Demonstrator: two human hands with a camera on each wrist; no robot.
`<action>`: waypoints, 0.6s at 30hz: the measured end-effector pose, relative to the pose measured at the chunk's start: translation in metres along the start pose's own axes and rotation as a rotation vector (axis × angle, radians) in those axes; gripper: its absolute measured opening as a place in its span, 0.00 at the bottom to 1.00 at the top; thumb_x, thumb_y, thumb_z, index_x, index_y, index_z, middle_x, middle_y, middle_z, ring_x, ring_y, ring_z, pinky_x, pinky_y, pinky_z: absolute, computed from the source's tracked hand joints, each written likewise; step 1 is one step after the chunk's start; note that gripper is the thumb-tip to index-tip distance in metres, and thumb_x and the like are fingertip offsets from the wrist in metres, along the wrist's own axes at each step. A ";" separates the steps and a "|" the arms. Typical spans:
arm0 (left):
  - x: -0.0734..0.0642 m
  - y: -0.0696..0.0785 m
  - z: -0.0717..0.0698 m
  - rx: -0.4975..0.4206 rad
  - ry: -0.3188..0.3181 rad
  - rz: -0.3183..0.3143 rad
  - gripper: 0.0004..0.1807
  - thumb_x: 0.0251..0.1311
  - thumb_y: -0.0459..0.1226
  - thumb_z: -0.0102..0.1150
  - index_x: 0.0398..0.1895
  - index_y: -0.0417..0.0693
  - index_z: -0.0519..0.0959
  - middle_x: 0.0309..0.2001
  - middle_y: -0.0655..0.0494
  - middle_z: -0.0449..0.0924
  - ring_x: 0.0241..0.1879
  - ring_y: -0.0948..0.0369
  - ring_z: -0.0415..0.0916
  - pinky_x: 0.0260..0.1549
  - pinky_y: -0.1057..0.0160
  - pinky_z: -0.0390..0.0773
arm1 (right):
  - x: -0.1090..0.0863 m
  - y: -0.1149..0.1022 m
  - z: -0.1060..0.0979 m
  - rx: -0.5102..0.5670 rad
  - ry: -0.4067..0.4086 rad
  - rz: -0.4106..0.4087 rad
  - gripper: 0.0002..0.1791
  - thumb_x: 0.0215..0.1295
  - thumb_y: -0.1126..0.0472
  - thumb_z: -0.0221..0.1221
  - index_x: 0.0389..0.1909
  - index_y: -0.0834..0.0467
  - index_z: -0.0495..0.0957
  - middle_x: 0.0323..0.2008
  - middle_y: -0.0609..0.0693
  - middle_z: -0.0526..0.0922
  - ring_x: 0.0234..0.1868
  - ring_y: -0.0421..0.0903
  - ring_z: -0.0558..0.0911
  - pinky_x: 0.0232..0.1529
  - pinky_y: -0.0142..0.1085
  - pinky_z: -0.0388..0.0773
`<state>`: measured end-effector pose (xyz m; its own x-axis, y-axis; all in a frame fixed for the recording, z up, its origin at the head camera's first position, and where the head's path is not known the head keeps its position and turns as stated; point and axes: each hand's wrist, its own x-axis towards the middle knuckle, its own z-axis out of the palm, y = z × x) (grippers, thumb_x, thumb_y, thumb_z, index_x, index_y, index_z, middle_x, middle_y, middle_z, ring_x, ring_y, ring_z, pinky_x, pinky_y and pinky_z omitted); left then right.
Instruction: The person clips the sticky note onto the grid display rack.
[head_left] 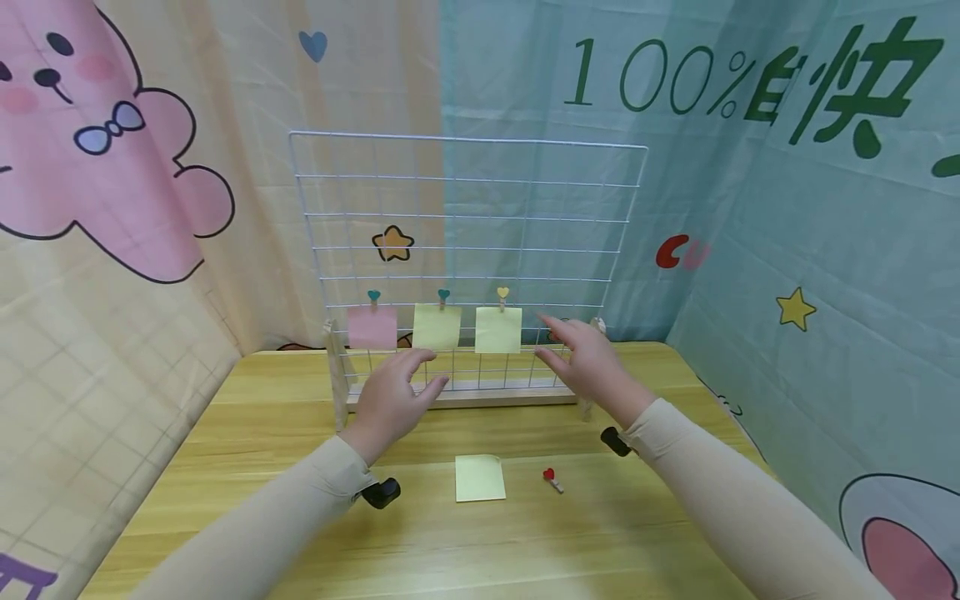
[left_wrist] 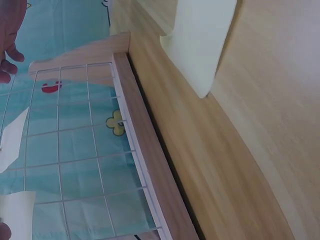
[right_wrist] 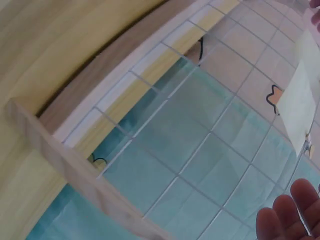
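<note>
A white wire grid (head_left: 480,279) stands upright in a wooden base (head_left: 510,399) on the table. Clipped along one of its wires are a pink note (head_left: 372,328), a yellow note (head_left: 437,327) and a pale yellow note (head_left: 498,331), each under a heart-topped clothespin. My left hand (head_left: 392,400) hovers before the grid, below the pink and middle notes, thumb and fingers apart and holding nothing. To the right of the pale note, my right hand (head_left: 588,362) is raised with fingers extended and nothing in it.
On the table (head_left: 270,500) in front of the grid lies a pale yellow sticky note (head_left: 480,478), one corner slightly lifted. Beside it on the right is a small clothespin with a red heart (head_left: 552,479). Printed curtains (head_left: 825,250) surround the table behind and at both sides.
</note>
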<state>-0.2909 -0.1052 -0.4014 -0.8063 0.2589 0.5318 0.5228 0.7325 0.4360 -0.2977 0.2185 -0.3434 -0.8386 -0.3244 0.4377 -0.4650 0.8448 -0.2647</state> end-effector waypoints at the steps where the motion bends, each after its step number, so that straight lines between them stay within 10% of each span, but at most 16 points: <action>1: -0.002 -0.001 -0.001 0.014 -0.003 0.017 0.26 0.72 0.54 0.62 0.65 0.50 0.80 0.65 0.52 0.82 0.67 0.49 0.77 0.65 0.43 0.77 | -0.004 0.002 0.001 -0.003 0.014 -0.006 0.34 0.74 0.52 0.66 0.75 0.59 0.71 0.54 0.60 0.85 0.54 0.57 0.84 0.55 0.54 0.83; 18: -0.026 -0.007 -0.014 0.144 -0.113 0.008 0.44 0.69 0.61 0.62 0.80 0.50 0.64 0.83 0.42 0.56 0.82 0.35 0.47 0.76 0.30 0.52 | -0.055 0.033 0.010 -0.075 0.049 -0.021 0.35 0.73 0.48 0.65 0.72 0.65 0.73 0.77 0.66 0.68 0.79 0.67 0.63 0.77 0.65 0.59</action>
<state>-0.2694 -0.1263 -0.4084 -0.8325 0.3279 0.4466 0.4908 0.8105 0.3196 -0.2702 0.2598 -0.3848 -0.8132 -0.3230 0.4841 -0.4582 0.8682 -0.1905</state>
